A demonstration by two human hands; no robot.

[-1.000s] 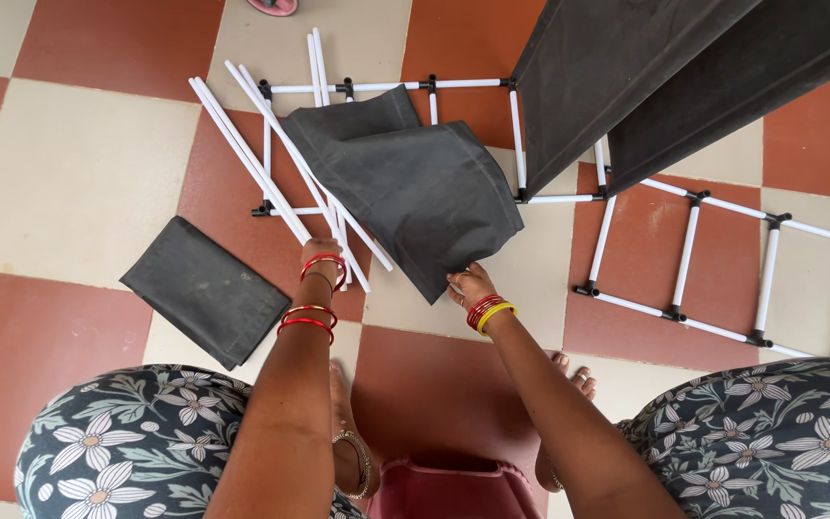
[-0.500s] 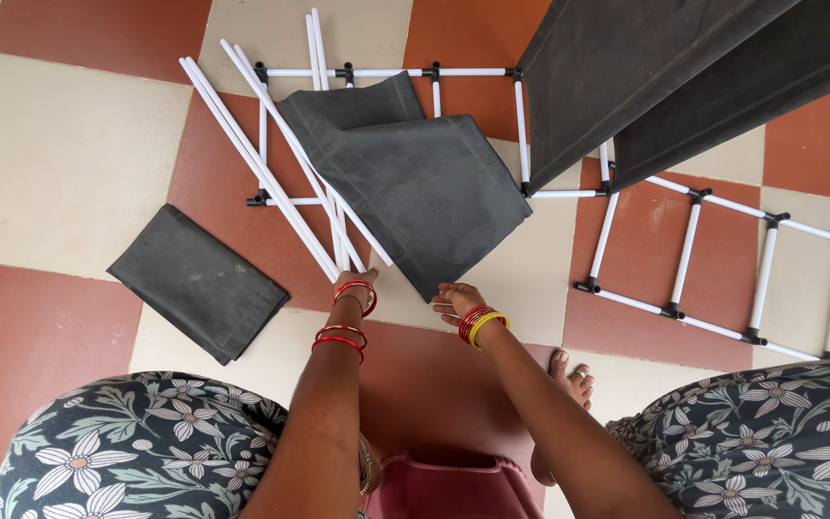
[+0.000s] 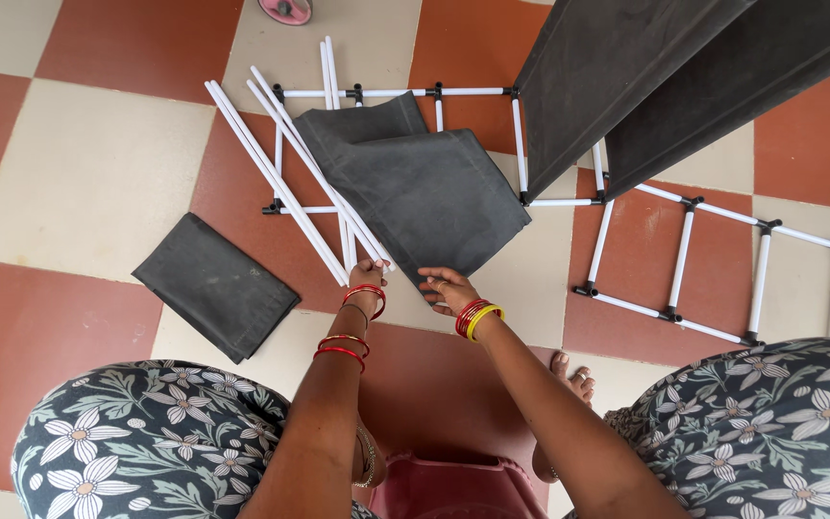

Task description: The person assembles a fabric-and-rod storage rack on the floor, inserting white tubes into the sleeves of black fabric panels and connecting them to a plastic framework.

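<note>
Our left hand (image 3: 367, 279) seems to pinch the white tubes' (image 3: 311, 173) ends, while our right hand (image 3: 446, 288), fingers open, flattens the grey fabric panel (image 3: 425, 197) on the floor (image 3: 79, 173).

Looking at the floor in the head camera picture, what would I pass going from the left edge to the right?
Folded grey cloth → loose white tubes → left hand → right hand → white ladder-like tube frame.

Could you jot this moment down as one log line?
left hand: on white rods | right hand: at grey cloth edge | folded cloth: apart, on floor
</note>
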